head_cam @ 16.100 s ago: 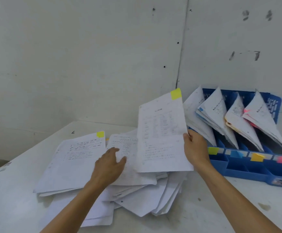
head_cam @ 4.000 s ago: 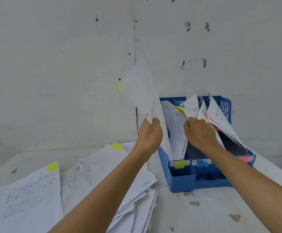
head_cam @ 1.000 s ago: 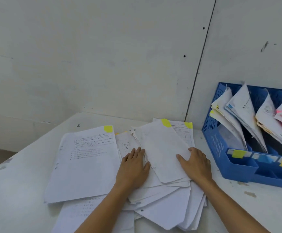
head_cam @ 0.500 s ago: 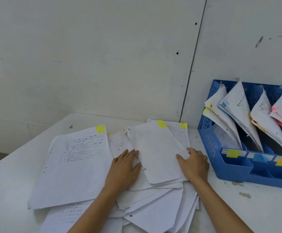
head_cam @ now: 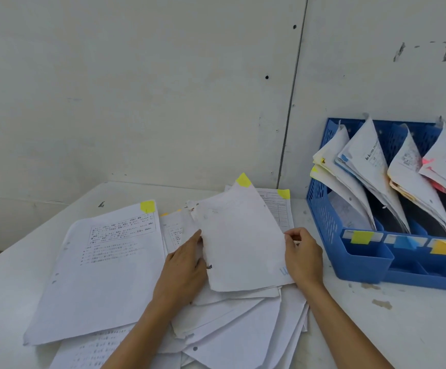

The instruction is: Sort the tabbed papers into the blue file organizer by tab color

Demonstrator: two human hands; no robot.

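Note:
A top sheet with a yellow tab [head_cam: 243, 241] is raised slightly off the loose pile of tabbed papers [head_cam: 232, 328] on the table. My right hand [head_cam: 303, 258] pinches its right edge. My left hand [head_cam: 184, 265] lies with straight fingers on the pile at the sheet's left edge, which covers its thumb side. The blue file organizer [head_cam: 323, 222] stands to the right, apart from both hands. Its slots hold papers and carry a yellow label [head_cam: 360, 237], a blue label [head_cam: 405, 242] and an orange label [head_cam: 443, 247].
A printed sheet with a yellow tab [head_cam: 104, 270] lies on the left of the pile. Another yellow-tabbed sheet [head_cam: 280, 206] shows behind the held one. The white table [head_cam: 389, 328] meets grey walls behind. Papers with pink tabs [head_cam: 429, 162] sit in the rightmost visible slot.
The top sheet's edges have come up off the pile. My right hand went from lying flat beside it to pinching its right edge. The sheet's left edge now overlaps my left hand.

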